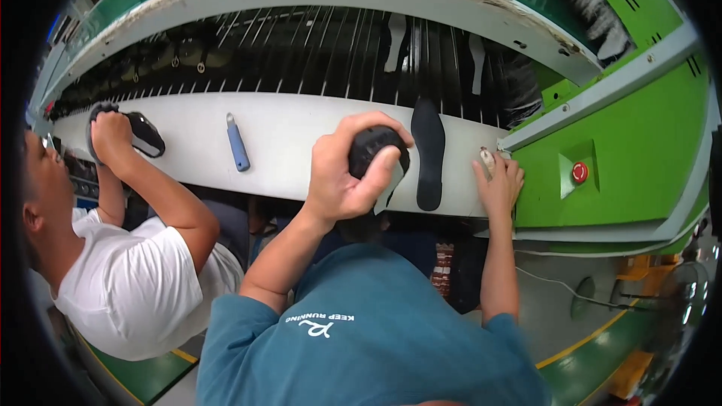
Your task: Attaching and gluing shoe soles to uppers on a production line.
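gripping black shoe (376, 154) in left hand (342, 173), toe pointing right, right hand (498, 184) on white ledge (301, 143)

Left hand (342, 173) grips black shoe (374, 148) over white ledge (301, 143).

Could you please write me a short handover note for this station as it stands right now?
Left hand: gripping a black shoe above the white ledge.
Right hand: flat on the ledge's right end, holding nothing.
Black insole lies on the ledge, between the hands, untouched.
Blue-handled tool lies further left.
A co-worker's hand holds another shoe at the far left.
Insole not yet in the shoe.
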A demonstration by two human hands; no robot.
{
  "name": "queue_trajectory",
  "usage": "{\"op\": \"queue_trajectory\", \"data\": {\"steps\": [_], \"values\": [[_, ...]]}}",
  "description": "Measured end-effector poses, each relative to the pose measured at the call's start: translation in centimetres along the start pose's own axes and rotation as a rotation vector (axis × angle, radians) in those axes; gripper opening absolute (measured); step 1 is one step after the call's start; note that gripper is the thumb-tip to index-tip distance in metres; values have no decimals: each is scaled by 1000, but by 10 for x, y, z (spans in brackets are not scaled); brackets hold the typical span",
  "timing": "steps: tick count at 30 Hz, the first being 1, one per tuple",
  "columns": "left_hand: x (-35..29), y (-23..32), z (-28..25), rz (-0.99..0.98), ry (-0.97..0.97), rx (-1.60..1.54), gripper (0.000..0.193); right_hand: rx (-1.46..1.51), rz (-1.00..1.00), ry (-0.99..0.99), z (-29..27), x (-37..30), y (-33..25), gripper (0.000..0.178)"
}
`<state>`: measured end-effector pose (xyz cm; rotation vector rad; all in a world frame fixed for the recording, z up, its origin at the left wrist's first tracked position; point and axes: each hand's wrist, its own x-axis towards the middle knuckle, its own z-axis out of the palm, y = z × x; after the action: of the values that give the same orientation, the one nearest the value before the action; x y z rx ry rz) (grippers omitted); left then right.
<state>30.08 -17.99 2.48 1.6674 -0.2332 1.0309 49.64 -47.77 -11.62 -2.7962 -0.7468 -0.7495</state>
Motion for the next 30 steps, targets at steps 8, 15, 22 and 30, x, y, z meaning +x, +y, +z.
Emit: {"op": "queue_trajectory", "data": {"steps": [8, 15, 22, 30], "values": [[-19, 24, 20, 100, -81, 112, 34, 303, 71, -356, -21, 58, -101, 81], [-38, 25, 29, 195, -6, 4, 36, 325, 96, -613, 12, 81, -118, 110], [-44, 21, 21, 132, 53, -58, 32, 1121, 324, -528, 12, 91, -125, 41], [-31, 1, 2, -9, 211, -39, 31, 1451, 149, -351, -50, 103, -142, 32]]}}
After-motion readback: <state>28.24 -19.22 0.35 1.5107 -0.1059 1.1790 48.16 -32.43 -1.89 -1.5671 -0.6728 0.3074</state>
